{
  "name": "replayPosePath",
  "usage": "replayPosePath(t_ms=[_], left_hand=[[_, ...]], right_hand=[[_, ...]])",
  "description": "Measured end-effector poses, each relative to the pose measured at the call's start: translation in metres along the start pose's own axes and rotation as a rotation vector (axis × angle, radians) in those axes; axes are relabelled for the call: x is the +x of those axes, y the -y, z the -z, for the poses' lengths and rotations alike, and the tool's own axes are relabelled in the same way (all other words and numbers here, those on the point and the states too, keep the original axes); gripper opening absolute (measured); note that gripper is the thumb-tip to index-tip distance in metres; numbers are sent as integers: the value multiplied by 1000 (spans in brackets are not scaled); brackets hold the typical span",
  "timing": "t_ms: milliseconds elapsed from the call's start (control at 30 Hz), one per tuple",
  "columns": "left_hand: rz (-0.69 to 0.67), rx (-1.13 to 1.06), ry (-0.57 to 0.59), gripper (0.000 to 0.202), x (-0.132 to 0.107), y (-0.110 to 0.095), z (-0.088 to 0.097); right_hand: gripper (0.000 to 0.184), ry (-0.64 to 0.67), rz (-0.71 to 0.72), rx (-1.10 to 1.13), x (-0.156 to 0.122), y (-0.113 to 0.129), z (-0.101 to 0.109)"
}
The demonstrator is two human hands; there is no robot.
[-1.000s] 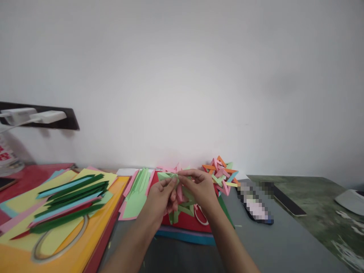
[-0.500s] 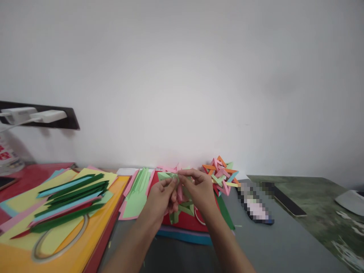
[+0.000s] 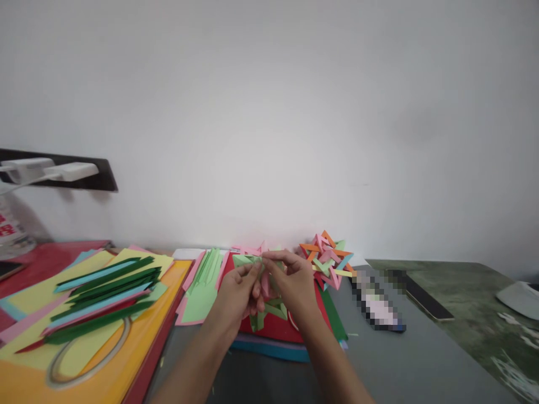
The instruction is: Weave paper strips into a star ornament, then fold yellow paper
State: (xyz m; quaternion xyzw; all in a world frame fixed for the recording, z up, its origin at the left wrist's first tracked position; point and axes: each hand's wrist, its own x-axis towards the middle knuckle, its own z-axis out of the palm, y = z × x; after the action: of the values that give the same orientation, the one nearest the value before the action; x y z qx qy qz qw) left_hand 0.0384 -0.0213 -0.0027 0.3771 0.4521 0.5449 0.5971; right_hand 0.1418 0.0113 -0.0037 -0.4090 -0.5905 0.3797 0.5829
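Note:
Both my hands are closed on a green and pink folded-paper model [image 3: 273,310] held above a red paper sheet [image 3: 280,334]. My left hand [image 3: 236,292] pinches its upper left green part between thumb and fingers. Opposite it, my right hand [image 3: 292,280] pinches at the top, fingertips almost touching those of the left. Green points of the model stick out below and to the upper left; the fingers hide its middle. Just right of my hands stands a finished-looking multicoloured paper star ball [image 3: 330,259]. To the left lie light green folded strips [image 3: 207,272] on green and pink sheets.
Dark green, blue and red folded strips [image 3: 107,294] lie on yellow sheets, beside a roll of clear tape [image 3: 90,353]. A dark phone-like slab [image 3: 425,295] and a pixelated item [image 3: 379,306] are at right. White chargers [image 3: 71,171] sit in the wall strip.
Almost nothing differs. Both hands keep their pinch on the paper model, with the right fingertips shifted very slightly left.

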Motion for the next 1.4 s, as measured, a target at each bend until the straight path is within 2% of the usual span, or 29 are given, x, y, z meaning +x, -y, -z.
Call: replayPosePath(t_ms=[133, 300, 367, 467, 600, 900, 1000, 1200, 1400], left_hand=[[-64, 186, -44, 35, -4, -7, 0], [-349, 571, -368, 24, -5, -11, 3], [-467, 718, -417, 20, -5, -10, 4], [-540, 839, -392, 14, -5, -7, 4], [-547, 966, -370, 17, -8, -5, 2], [-545, 1156, -414, 19, -12, -4, -2], [-545, 1134, -416, 19, -12, -4, -2], [-563, 949, -377, 14, -11, -5, -2], [-552, 958, -366, 17, -11, -4, -2]], right_hand=[[11, 1, 8, 3, 0, 0, 1], [11, 0, 19, -1, 0, 1, 1], [10, 4, 19, 7, 0, 1, 1], [10, 16, 22, 12, 0, 2, 1], [9, 31, 25, 24, 0, 2, 1], [10, 22, 23, 15, 0, 3, 1], [9, 23, 23, 11, 0, 3, 1], [9, 16, 28, 20, 0, 3, 1], [9, 23, 28, 20, 1, 1, 2]])
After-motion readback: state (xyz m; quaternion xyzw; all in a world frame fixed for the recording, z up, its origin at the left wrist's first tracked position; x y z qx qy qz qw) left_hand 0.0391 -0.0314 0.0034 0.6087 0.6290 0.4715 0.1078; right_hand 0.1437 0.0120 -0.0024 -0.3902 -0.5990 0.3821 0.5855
